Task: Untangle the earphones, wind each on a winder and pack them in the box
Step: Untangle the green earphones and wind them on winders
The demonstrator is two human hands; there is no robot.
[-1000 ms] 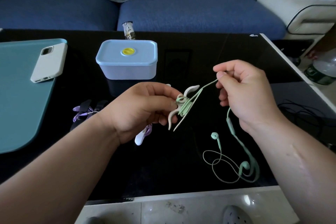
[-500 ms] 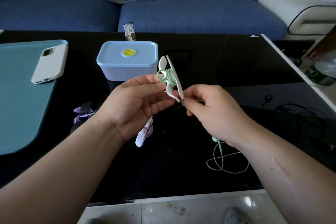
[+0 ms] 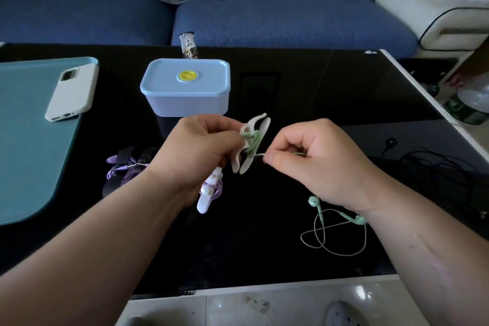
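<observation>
The left hand [image 3: 201,151] grips the winder [image 3: 254,124] above the table [image 3: 251,233]. The right hand [image 3: 317,164], pinching the cord of the green earphones [image 3: 313,201], has come round below the winder again. One more turn seems wound, but much cord lies loose.

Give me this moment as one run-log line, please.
winding green earphones | left hand holds white winder | right hand pinches cable | box closed

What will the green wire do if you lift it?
Probably flop: the green wire lies in loose loops on the table. Likely light: the right hand holds it by a pinch. Its earbud would probably dangle.
</observation>
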